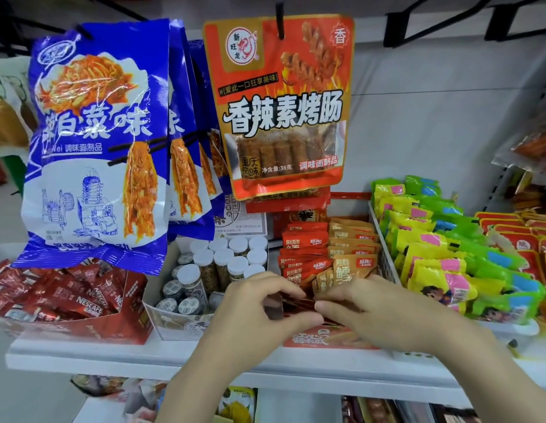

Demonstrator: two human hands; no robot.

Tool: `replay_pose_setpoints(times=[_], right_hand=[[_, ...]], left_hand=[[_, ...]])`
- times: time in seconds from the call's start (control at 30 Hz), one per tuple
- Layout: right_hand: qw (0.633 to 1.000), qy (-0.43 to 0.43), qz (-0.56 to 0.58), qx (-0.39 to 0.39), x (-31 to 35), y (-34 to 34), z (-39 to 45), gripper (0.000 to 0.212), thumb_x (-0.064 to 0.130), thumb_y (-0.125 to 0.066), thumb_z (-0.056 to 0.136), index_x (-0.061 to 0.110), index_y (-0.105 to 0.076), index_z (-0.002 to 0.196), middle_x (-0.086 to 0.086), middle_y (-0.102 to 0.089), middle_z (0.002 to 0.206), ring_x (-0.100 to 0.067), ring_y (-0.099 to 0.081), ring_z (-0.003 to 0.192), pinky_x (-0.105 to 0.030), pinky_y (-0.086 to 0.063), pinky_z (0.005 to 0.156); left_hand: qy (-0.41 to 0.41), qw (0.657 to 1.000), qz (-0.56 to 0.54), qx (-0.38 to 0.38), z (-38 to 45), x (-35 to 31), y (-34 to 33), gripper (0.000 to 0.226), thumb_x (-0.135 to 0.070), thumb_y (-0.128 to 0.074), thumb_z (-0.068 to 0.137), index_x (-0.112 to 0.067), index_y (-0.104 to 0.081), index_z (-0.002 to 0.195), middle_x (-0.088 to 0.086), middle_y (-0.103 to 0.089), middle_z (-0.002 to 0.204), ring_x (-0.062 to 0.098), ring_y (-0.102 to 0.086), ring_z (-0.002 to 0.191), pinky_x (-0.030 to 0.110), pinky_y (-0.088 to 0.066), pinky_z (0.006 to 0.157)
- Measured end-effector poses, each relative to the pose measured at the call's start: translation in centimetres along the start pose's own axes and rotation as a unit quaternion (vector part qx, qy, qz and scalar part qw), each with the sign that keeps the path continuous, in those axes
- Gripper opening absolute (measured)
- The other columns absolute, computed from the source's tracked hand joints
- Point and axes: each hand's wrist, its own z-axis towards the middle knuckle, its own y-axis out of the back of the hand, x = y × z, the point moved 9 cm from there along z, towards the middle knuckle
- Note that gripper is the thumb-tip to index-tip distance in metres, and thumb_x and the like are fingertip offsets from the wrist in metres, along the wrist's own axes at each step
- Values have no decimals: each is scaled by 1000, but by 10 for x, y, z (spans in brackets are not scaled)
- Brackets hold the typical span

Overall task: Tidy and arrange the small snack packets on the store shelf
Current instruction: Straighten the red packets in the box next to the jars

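Left hand (253,303) and right hand (372,312) meeting, fingers curled, both pinching dark red snack packets (291,305) at the front of the red display box (320,340) on the white shelf (91,358); upright red and orange packets (326,251) behind; white-capped jars (223,261) just left; green-yellow packets (442,254) right; blue bags (91,141) hanging above

Bright, even light from overhead, hardly any shadow on the white shelf (91,357). Glare streaks the glossy blue bag (94,138) and the red bag (284,105). The wide lens bows the shelf and stretches the corners. Both hands are softly blurred, and the packets low in the picture are out of focus
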Motion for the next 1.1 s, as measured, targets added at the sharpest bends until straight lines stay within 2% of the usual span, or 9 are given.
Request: replay_pose_setpoints(times=[0.1,0.23,0.3,0.4,0.57,0.7,0.83,0.97,1.1], right_hand=[[1000,7,5,-24,1,8,-4,44,52,-39,100,20,-61,77,8,-59,65,-3,-52,60,-31,-46,65],[999,16,-8,-44,4,17,-9,31,47,-45,99,30,-71,102,14,-64,67,-1,-55,62,-14,-38,61],[999,10,2,-34,3,15,-11,29,47,-49,98,34,-70,112,20,-70,80,2,-62,72,-18,-50,71],[1000,9,14,4,3,9,-12,29,46,-50,97,33,-67,118,8,-75,97,-1,-67,85,-34,-55,83],[1000,5,25,12,-1,9,-12,30,47,-54,95,35,-65,121,10,-74,102,2,-67,91,-33,-55,87],[1000,1,-5,15,-1,7,-11,31,49,-52,95,38,-62,122,12,-71,105,-2,-57,106,-34,-52,92],[1000,0,7,12,-1,8,-12,31,47,-53,96,36,-63,123,13,-72,103,2,-61,101,-33,-54,90],[1000,9,0,7,2,8,-12,30,45,-54,96,34,-64,122,9,-72,104,-3,-64,98,-33,-54,90],[1000,0,-2,8,2,9,-12,30,45,-54,96,34,-65,122,12,-72,103,1,-64,94,-30,-54,88]], left_hand=[[31,997,-9,-73,6,3,15,9,-40,-69,84,-37,-72,92,-23,-68,87,-5,-63,86,11,-50,67],[34,986,82,-142,14,7,29,16,-19,-73,87,-35,-68,89,-23,-63,82,-9,-60,77,7,-46,62],[37,986,95,-131,18,10,25,17,-19,-77,83,-34,-69,86,-23,-63,81,-9,-59,76,5,-45,64],[33,990,83,-109,24,13,16,17,-15,-81,79,-29,-73,83,-17,-67,76,-3,-62,75,10,-50,69],[28,991,75,-109,28,18,14,25,-11,-83,75,-29,-66,70,-14,-66,75,0,-63,74,12,-49,66],[58,992,54,-99,28,29,12,23,-15,-83,76,-26,-63,75,-12,-65,78,-1,-62,72,11,-49,64],[51,993,33,-98,31,31,12,24,-15,-81,79,-30,-65,90,-10,-65,82,2,-61,73,13,-49,65],[10,990,76,-117,32,21,13,14,-15,-77,83,-25,-70,77,-11,-60,88,7,-59,75,24,-50,72],[-5,989,67,-130,30,15,19,15,-13,-68,91,-24,-64,81,-15,-62,92,-1,-61,85,20,-53,77]])
